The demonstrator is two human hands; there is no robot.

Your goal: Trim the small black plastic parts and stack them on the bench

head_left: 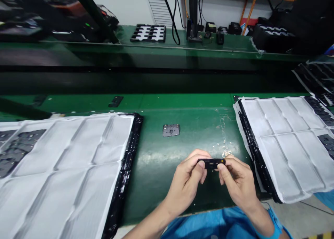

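Between both hands, above the near part of the green bench, is a small black plastic part with slots in its edge and a yellow spot at its right end. My left hand pinches its left end between thumb and fingers. The right end is pinched by my right hand. Beyond my hands, a flat dark grey plate with small holes and shiny bits lies on the bench.
Left stands a black tray lined with white sheet, dark parts at its far left. Another lined tray stands right. Small pale scraps lie on the green bench. A dark part lies farther back, before a long dark channel.
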